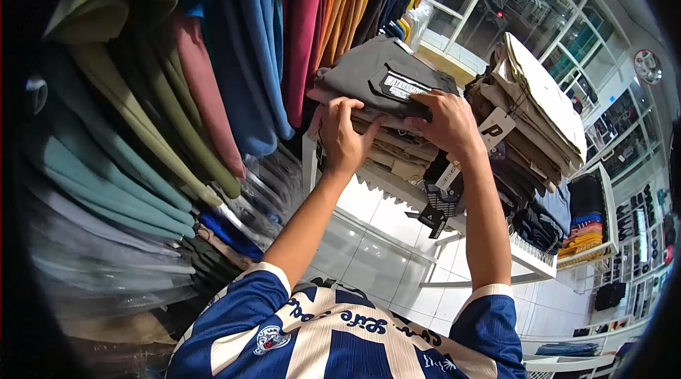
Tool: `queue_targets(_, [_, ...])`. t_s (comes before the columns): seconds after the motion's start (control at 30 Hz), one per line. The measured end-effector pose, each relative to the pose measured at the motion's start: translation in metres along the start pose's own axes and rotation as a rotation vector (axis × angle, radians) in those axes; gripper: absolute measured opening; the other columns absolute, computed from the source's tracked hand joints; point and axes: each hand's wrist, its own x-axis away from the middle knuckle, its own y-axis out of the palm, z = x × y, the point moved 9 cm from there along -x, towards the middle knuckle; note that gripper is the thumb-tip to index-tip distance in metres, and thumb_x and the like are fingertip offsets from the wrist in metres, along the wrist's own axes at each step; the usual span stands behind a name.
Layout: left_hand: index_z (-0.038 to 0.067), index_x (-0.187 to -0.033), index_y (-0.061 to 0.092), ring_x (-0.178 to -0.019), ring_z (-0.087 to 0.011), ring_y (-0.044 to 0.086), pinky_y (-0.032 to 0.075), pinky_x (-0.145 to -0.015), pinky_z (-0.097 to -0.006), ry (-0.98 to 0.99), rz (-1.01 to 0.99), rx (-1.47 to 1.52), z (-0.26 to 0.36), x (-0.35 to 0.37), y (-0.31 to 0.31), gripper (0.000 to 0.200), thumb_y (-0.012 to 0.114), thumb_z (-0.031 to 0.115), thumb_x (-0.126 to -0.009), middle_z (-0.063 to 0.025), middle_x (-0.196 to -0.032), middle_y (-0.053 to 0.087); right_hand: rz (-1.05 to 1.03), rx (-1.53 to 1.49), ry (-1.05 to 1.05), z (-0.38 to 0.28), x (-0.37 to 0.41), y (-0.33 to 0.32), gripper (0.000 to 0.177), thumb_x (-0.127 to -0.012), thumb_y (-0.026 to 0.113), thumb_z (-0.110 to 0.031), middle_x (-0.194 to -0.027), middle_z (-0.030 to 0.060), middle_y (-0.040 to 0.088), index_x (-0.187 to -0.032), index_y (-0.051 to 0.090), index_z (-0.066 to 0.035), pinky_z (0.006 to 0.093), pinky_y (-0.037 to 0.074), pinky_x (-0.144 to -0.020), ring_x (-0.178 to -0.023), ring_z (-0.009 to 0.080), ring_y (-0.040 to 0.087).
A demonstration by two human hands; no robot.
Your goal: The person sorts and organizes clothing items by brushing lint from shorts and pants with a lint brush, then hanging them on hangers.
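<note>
A dark grey folded garment (390, 70) with a black-and-white label tops a stack of folded clothes (397, 143). At its front left edge is my left hand (344, 139), fingers bent over the cloth and thumb below them. My right hand (454, 123) grips the front right edge near the label, its thumb under the cloth. Both hands are closed on the garment, and some fingertips are hidden by the fabric. Black hang tags (441, 194) dangle from the stack below my right hand.
Hanging garments (252, 59) in many colours crowd the left. A tall pile of folded trousers (528, 116) with a white "P" tag stands right of the stack. White display tables (525, 258) hold the piles above a white tiled floor (355, 237). Windows (525, 6) rise behind.
</note>
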Motion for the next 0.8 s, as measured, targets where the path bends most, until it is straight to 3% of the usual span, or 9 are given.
queue_targets(0.17, [0.004, -0.111, 0.063, -0.102, -0.0352, 0.058, 0.047, -0.089, -0.0458, 0.110, -0.031, -0.094, 0.003, 0.004, 0.004, 0.043, 0.082, 0.033, -0.085, -0.0142, -0.103, 0.063, -0.202, -0.003, 0.069, 0.007, -0.017, 0.002, 0.040, -0.085, 0.079, -0.032, -0.099, 0.0213, 0.074, -0.116, 0.077, -0.008, 0.0441, 0.055, -0.084, -0.094, 0.0382, 0.070])
queue_targets(0.33, [0.005, -0.113, 0.063, -0.099, -0.0359, 0.058, 0.046, -0.087, -0.0473, 0.122, -0.037, -0.132, 0.002, 0.005, 0.003, 0.042, 0.080, 0.033, -0.087, -0.0139, -0.104, 0.063, 0.154, 0.146, 0.071, 0.004, -0.027, -0.033, 0.022, -0.096, 0.066, -0.028, -0.091, 0.0152, 0.073, -0.099, 0.068, -0.006, 0.0483, 0.055, -0.073, -0.087, 0.0371, 0.071])
queue_targets(0.37, [0.005, -0.113, 0.063, -0.099, -0.0359, 0.058, 0.046, -0.087, -0.0473, 0.129, -0.038, -0.125, 0.003, 0.003, 0.003, 0.042, 0.080, 0.033, -0.087, -0.0139, -0.104, 0.063, 0.159, 0.150, 0.077, 0.006, -0.029, -0.036, 0.022, -0.096, 0.066, -0.028, -0.091, 0.0152, 0.073, -0.099, 0.068, -0.006, 0.0483, 0.055, -0.073, -0.087, 0.0371, 0.071])
queue_targets(0.43, [0.005, -0.114, 0.062, -0.100, -0.0362, 0.057, 0.044, -0.092, -0.0472, 0.134, -0.068, -0.079, 0.002, 0.003, 0.002, 0.041, 0.080, 0.031, -0.088, -0.0139, -0.104, 0.063, 0.398, 0.249, 0.057, -0.004, -0.022, -0.062, 0.023, -0.098, 0.064, -0.028, -0.098, 0.0141, 0.073, -0.113, 0.069, -0.010, 0.0466, 0.056, -0.070, -0.085, 0.0353, 0.072])
queue_targets(0.57, [0.007, -0.119, 0.064, -0.107, -0.0333, 0.060, 0.046, -0.093, -0.0468, 0.083, -0.181, 0.034, -0.017, 0.002, 0.000, 0.034, 0.073, 0.028, -0.093, -0.0150, -0.111, 0.065, 0.594, 0.321, 0.007, -0.057, 0.024, -0.097, 0.015, -0.098, 0.066, -0.020, -0.104, 0.0080, 0.076, -0.110, 0.071, -0.015, 0.0404, 0.057, -0.069, -0.084, 0.0279, 0.074])
queue_targets(0.63, [0.007, -0.137, 0.058, -0.127, -0.0323, 0.058, 0.044, -0.110, -0.0460, -0.473, -0.302, 1.043, -0.078, 0.016, 0.017, 0.049, 0.063, 0.036, -0.098, -0.0140, -0.137, 0.062, 0.550, 0.228, 0.018, -0.071, 0.062, -0.075, 0.020, -0.091, 0.071, -0.016, -0.105, 0.0078, 0.075, -0.111, 0.071, -0.015, 0.0432, 0.055, -0.081, -0.095, 0.0263, 0.073])
queue_targets(0.7, [0.010, -0.152, 0.048, -0.140, -0.0309, 0.051, 0.040, -0.117, -0.0490, -0.727, -0.410, 2.065, -0.074, 0.029, 0.002, 0.064, 0.052, 0.049, -0.101, -0.0141, -0.154, 0.052, 0.444, 0.127, 0.029, -0.076, 0.097, -0.042, 0.035, -0.086, 0.076, -0.021, -0.123, 0.0097, 0.071, -0.120, 0.072, -0.020, 0.0479, 0.050, -0.097, -0.116, 0.0284, 0.066])
queue_targets(0.73, [0.011, -0.157, 0.042, -0.142, -0.0335, 0.049, 0.041, -0.116, -0.0530, -0.931, -0.386, 2.220, -0.048, 0.027, -0.010, 0.072, 0.046, 0.057, -0.102, -0.0153, -0.157, 0.047, 0.412, 0.098, 0.089, -0.080, 0.109, -0.039, 0.041, -0.082, 0.080, -0.023, -0.131, 0.0094, 0.067, -0.123, 0.072, -0.023, 0.0499, 0.045, -0.103, -0.126, 0.0302, 0.059])
queue_targets(0.8, [0.011, -0.157, 0.041, -0.142, -0.0338, 0.049, 0.042, -0.116, -0.0530, -0.930, -0.469, 2.178, -0.038, 0.025, -0.021, 0.071, 0.045, 0.056, -0.103, -0.0149, -0.158, 0.046, 0.359, -0.091, 0.262, -0.069, 0.131, -0.020, 0.057, -0.074, 0.089, -0.033, -0.152, 0.0128, 0.050, -0.129, 0.072, -0.028, 0.0519, 0.032, -0.115, -0.145, 0.0389, 0.040])
